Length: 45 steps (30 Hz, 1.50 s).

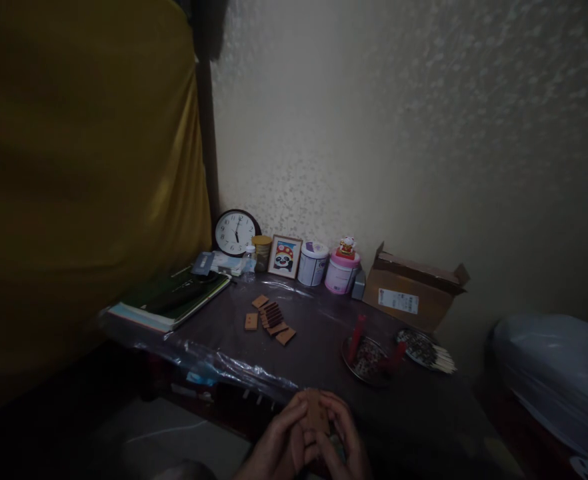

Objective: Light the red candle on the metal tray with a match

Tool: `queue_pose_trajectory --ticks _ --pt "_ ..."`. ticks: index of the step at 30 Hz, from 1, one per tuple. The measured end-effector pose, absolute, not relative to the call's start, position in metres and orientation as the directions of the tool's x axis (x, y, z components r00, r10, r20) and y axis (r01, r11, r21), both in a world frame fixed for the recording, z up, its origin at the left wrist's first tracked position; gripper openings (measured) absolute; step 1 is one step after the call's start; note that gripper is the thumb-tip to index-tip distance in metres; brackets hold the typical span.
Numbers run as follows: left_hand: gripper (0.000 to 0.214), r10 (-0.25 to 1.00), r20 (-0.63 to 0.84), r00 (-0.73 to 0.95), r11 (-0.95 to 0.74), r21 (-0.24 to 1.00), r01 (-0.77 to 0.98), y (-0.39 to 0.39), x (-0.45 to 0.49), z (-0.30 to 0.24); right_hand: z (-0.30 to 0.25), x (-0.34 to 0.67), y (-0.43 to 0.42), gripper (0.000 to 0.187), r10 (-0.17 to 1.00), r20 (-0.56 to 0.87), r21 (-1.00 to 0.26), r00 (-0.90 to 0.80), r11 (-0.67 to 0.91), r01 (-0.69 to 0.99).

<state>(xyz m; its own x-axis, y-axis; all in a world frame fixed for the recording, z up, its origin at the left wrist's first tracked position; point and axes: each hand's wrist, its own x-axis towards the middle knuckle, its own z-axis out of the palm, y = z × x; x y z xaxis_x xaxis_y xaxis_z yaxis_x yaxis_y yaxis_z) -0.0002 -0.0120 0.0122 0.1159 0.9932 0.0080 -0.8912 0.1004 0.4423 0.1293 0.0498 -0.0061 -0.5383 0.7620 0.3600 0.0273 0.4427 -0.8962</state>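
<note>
Close to the table's front edge, my left hand [285,430] and my right hand [345,427] are together, fingers closed on one small flat brown piece [317,412]. It is held upright between them and looks like a thin kraft-coloured card or packet; its exact kind is too dark to tell. Something greenish below it, by my right palm, is mostly hidden. Farther back on the table lie several similar brown pieces [286,335], some stacked in a leaning row [273,314], one flat piece [251,321] with small red marks.
A plastic-covered dark table [319,360] holds a round tray [367,377] with red sticks and a plate [417,347] with pale sticks at right. Behind stand a clock [236,232], framed panda picture [285,257], two tins [313,264], and cardboard box [409,287]. A green book [179,300] lies left.
</note>
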Motion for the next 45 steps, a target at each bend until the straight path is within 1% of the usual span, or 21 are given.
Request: queue_pose_trajectory --ticks 5,9,15,21,28,32,37,42,45 --pt "0.019 0.995 0.008 0.103 0.088 0.468 -0.879 -0.011 0.0 0.01 -0.007 0.131 0.05 0.036 0.76 0.341 -0.906 -0.553 0.422 0.022" --pt "0.02 0.995 -0.002 0.101 0.092 0.444 -0.891 -0.01 0.0 0.007 -0.006 0.132 0.049 0.037 0.758 0.305 -0.919 -0.577 0.394 0.031" --pt "0.023 0.994 0.008 0.104 0.089 0.458 -0.885 -0.01 0.0 0.007 -0.005 0.13 0.047 0.035 0.771 0.322 -0.916 -0.549 0.399 0.024" --pt "0.023 0.996 0.008 0.093 0.078 0.475 -0.877 -0.011 0.0 0.01 -0.002 0.129 0.044 0.035 0.788 0.285 -0.935 -0.546 0.353 0.022" --pt "0.022 0.997 0.006 0.083 0.07 0.493 -0.867 -0.01 0.002 0.007 -0.009 0.119 0.037 0.043 0.869 0.304 -0.947 -0.39 0.319 -0.025" --pt "0.023 0.998 0.012 0.062 0.048 0.489 -0.871 -0.01 0.001 0.006 -0.009 0.115 0.035 0.043 0.876 0.295 -0.95 -0.381 0.31 -0.024" --pt "0.023 0.999 -0.007 0.051 0.048 0.468 -0.883 -0.009 0.001 0.006 -0.009 0.116 0.036 0.04 0.878 0.288 -0.956 -0.383 0.288 -0.059" --pt "0.026 0.998 -0.025 0.053 0.059 0.461 -0.885 -0.009 0.003 0.002 -0.007 0.122 0.04 0.038 0.839 0.254 -0.962 -0.48 0.272 -0.034" --pt "0.03 0.998 -0.023 0.059 0.063 0.458 -0.887 -0.009 0.004 -0.001 -0.003 0.123 0.04 0.037 0.834 0.237 -0.965 -0.499 0.262 -0.02"
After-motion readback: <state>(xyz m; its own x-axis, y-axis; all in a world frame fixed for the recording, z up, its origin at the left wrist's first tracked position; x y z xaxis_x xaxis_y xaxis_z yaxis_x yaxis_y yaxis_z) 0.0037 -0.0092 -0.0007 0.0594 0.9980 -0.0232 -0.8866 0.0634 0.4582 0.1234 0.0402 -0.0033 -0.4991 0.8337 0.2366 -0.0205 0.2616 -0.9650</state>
